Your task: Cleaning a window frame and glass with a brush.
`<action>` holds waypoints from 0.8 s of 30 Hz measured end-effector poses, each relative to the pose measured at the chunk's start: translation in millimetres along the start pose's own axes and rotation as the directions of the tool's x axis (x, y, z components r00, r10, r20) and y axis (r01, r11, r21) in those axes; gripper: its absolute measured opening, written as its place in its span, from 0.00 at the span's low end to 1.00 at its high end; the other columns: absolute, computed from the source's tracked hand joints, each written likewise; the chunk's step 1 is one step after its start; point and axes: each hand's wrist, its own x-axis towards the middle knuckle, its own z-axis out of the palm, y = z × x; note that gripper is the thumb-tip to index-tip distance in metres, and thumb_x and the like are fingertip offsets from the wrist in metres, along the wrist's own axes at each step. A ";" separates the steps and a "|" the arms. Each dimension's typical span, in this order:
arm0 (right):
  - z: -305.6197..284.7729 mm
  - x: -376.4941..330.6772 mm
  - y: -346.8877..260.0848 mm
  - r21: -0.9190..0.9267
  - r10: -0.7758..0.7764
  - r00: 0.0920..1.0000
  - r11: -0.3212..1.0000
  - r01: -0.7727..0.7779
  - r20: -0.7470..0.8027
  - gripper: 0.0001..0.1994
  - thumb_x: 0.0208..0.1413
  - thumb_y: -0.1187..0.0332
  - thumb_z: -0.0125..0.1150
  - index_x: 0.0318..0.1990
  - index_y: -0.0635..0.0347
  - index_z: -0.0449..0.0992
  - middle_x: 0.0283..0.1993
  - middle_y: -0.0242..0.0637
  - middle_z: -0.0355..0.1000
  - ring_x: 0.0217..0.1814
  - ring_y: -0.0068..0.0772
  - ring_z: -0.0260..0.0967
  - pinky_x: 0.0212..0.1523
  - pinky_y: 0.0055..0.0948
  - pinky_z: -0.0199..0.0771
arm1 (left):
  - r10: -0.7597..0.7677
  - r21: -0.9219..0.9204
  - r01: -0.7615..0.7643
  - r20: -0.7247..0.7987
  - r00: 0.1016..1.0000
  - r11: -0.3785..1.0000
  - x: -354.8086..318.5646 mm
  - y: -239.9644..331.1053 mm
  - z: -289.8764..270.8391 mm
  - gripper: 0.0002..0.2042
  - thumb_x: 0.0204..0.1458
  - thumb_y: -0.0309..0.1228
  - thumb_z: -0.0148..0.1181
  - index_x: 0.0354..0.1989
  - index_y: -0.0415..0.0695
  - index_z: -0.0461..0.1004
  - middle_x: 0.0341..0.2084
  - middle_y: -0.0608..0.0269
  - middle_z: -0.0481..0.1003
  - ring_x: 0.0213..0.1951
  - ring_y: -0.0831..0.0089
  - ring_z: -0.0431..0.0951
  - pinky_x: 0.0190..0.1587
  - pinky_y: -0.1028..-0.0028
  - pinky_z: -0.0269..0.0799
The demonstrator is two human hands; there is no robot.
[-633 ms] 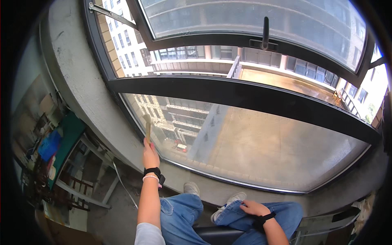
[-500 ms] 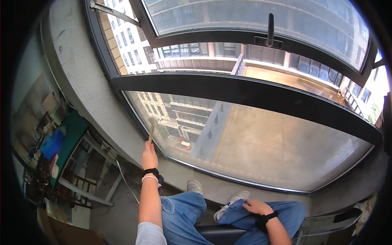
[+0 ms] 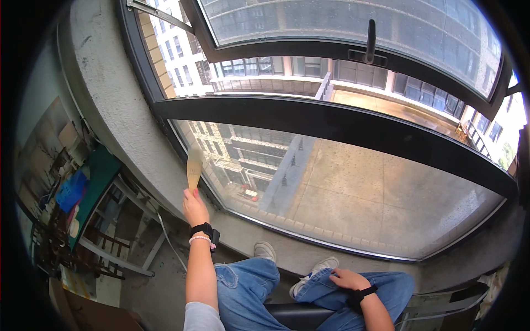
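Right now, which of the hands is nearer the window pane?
The left hand: it is raised by the window pane, holding a flat tan tool. The right hand rests on the knee.

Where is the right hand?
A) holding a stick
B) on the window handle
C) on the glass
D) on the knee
D: the right hand rests on the jeans at the knee, while the left hand holds a flat wooden stick up by the window.

Grey concrete floor (image 3: 149,287) at lower left of frame under you. Your two light sneakers (image 3: 265,251) rest on it at lower centre, just below window wall.
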 end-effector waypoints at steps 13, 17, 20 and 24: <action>2.1 4.4 -1.6 -0.014 -0.008 1.000 1.000 0.008 0.000 0.23 0.54 0.53 0.45 0.47 0.65 0.68 0.45 0.55 0.70 0.49 0.55 0.65 0.49 0.41 0.64 | -0.109 0.278 -0.108 0.663 0.741 0.955 -22.2 -76.6 29.8 0.24 0.57 0.47 0.40 0.27 0.37 0.73 0.28 0.42 0.74 0.35 0.44 0.73 0.38 0.52 0.67; 1.9 3.5 2.9 -0.011 0.011 1.000 1.000 -0.011 -0.004 0.23 0.54 0.53 0.45 0.47 0.65 0.68 0.45 0.55 0.70 0.49 0.55 0.66 0.49 0.41 0.64 | -0.216 0.150 0.173 0.352 0.911 0.973 -10.2 -20.8 -0.3 0.22 0.58 0.47 0.39 0.33 0.39 0.69 0.33 0.42 0.74 0.37 0.46 0.73 0.37 0.55 0.68; 3.6 5.7 7.2 -0.024 0.020 1.000 1.000 -0.020 0.007 0.24 0.54 0.52 0.45 0.48 0.63 0.68 0.45 0.54 0.70 0.49 0.54 0.66 0.49 0.38 0.65 | -0.176 -0.410 0.149 -0.029 0.984 0.900 0.6 6.1 -12.4 0.20 0.59 0.47 0.37 0.37 0.41 0.64 0.30 0.40 0.73 0.35 0.42 0.72 0.34 0.54 0.66; 3.9 4.6 12.3 -0.024 0.027 1.000 0.999 -0.027 -0.004 0.23 0.54 0.52 0.45 0.48 0.63 0.68 0.45 0.54 0.70 0.49 0.54 0.66 0.49 0.38 0.65 | -0.067 -0.399 0.133 0.176 0.982 0.907 -9.1 25.0 -0.3 0.20 0.59 0.47 0.33 0.39 0.39 0.62 0.30 0.37 0.72 0.37 0.39 0.70 0.36 0.53 0.64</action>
